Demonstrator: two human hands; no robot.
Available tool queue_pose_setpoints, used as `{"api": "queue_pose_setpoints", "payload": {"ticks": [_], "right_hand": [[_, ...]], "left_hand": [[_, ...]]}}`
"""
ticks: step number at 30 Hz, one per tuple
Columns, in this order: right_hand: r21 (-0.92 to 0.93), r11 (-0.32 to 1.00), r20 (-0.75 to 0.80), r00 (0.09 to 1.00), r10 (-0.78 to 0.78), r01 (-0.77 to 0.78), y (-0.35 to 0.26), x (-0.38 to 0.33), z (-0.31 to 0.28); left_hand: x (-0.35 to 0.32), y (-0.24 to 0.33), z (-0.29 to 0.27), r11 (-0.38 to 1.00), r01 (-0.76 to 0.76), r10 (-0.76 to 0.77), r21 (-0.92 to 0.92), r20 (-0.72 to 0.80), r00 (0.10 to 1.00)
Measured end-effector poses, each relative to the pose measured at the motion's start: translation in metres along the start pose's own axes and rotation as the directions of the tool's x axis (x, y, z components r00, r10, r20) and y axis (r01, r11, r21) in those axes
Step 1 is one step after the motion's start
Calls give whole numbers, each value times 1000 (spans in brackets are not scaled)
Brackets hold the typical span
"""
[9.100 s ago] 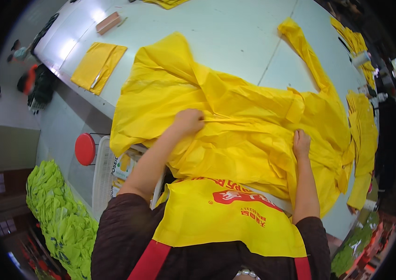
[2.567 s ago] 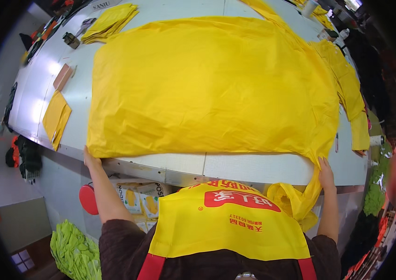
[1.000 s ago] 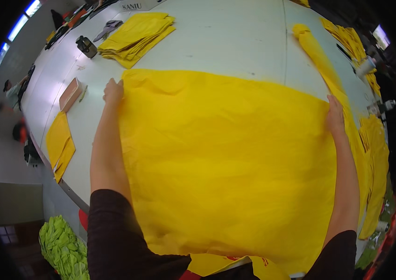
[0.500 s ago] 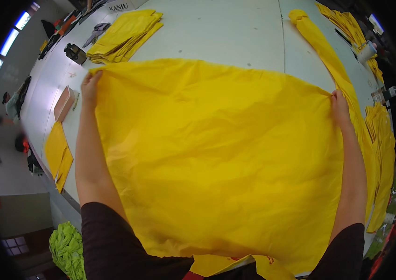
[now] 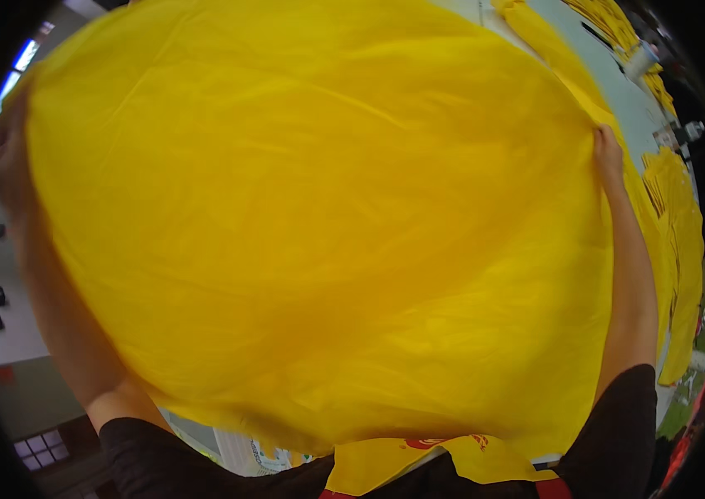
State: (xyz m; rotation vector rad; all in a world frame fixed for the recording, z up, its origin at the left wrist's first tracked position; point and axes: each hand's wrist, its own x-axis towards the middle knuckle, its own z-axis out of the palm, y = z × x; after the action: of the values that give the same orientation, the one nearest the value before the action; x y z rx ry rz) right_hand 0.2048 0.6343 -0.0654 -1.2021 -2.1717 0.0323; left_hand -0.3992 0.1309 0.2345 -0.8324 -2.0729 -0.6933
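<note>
A large sheet of yellow fabric point(image 5: 319, 216) is spread out in front of me and fills most of the view. My left hand point(image 5: 10, 158), blurred, is raised at the far left and grips the sheet's edge. At the right, my right hand point(image 5: 608, 154) is closed on the opposite edge, its fingers partly behind the fabric. Shallow folds run across the sheet, and its upper left part billows up. Most of the table beneath is hidden by it.
Along the right lie a long yellow fabric roll point(image 5: 535, 29) and a stack of yellow pieces point(image 5: 675, 241). A whitish cup point(image 5: 642, 61) and a bottle point(image 5: 689, 133) stand at the table's right side. Yellow cloth with red print point(image 5: 419, 457) shows at my front.
My left hand has swung up and outward to the left, lifting that side of the sheet. The fabric now covers the far stack and left table. My right hand has risen slightly.
</note>
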Motion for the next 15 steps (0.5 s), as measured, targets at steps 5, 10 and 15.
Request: {"api": "queue_pose_setpoints", "payload": {"ticks": [5,10,15], "right_hand": [[48,997,-105,993,-56,61,-70,-7,4],[37,974,271,936,-223,222,-212,-110,-7],[-91,990,542,839,-45,112,-258,-159,21]], "left_hand": [[-17,-46,126,985,174,-162,-13,300,940],[-64,-133,220,991,131,-134,36,420,898],[-147,-89,231,980,145,-173,136,220,960]]}}
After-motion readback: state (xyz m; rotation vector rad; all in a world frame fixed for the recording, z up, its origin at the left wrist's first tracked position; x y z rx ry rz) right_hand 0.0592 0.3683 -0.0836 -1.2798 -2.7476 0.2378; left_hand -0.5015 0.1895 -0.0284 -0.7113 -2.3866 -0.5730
